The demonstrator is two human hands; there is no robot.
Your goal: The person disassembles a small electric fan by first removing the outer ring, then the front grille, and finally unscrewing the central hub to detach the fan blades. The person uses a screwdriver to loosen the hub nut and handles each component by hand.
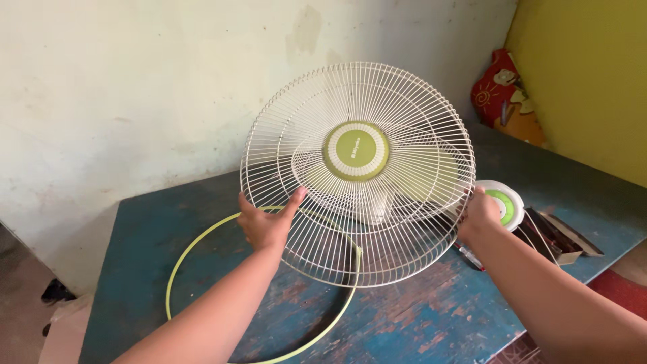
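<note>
forearms come in from the bottom edge, nearest us. going left to right: yellow-green trim ring [176, 266] lies flat on the blue worn surface [141, 222], off the fan, partly under the grille. our left hand [266, 222] grips the left rim of the white wire fan grille [357, 172], thumb up against the wires, fingers [251, 210] clamped on the rim. grille is held tilted up off the surface, its green centre cap [356, 151] facing us, and pale blades [424, 176] show through the wires. our right hand [480, 214] holds the right rim; fingers look closed on it but are mostly hidden behind the hand. just right of it sits a white round part with green face [504, 202], then dark flat pieces [559, 237] near the surface edge. a red tool handle [470, 257] pokes out under the right wrist. red and orange cloth item [505, 94] in the far corner. progress as we judge it: ring is off and the grille is in hand, not seated on anything.
</note>
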